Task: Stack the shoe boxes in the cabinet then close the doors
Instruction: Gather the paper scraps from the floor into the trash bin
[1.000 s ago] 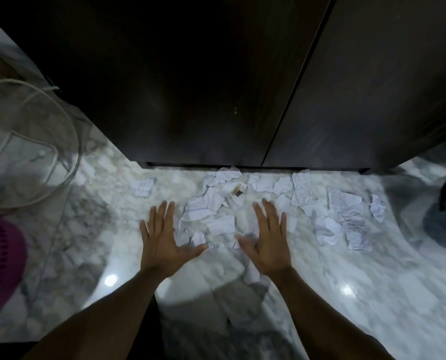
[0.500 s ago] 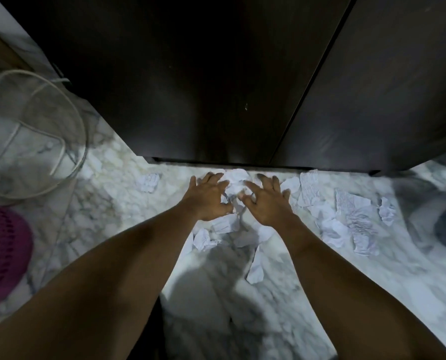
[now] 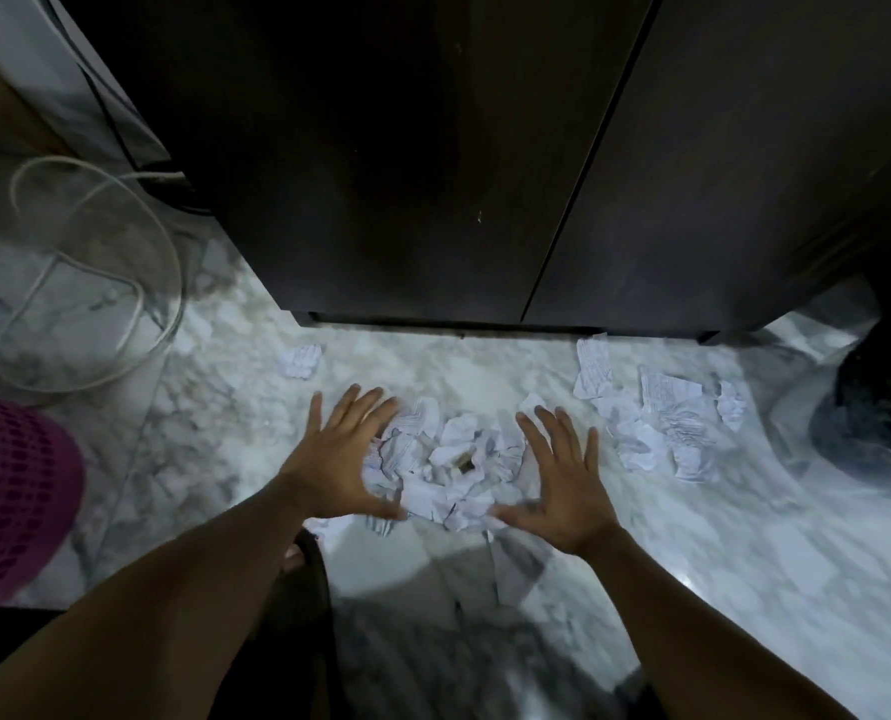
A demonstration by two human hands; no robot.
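Since half a second ago both hands pull back toward the body and spread apart, and the paper scraps that were up near the cabinet base are now bunched into a pile (image 3: 446, 467) between them. The left hand (image 3: 342, 459) sits flat on the pile's left edge, fingers (image 3: 352, 407) splayed wide and gripping nothing; the right hand (image 3: 563, 485) mirrors it on the right edge, fingers equally spread and empty. The dark cabinet (image 3: 407, 174) has both doors shut, and no shoe boxes are in view. More loose scraps (image 3: 667, 423) lie on the marble floor (image 3: 744, 563) to the right, plus one stray piece (image 3: 300, 360) left of the pile. A purple basket (image 3: 12, 491) sits at the far left, with a white cable loop (image 3: 90, 283) behind it.
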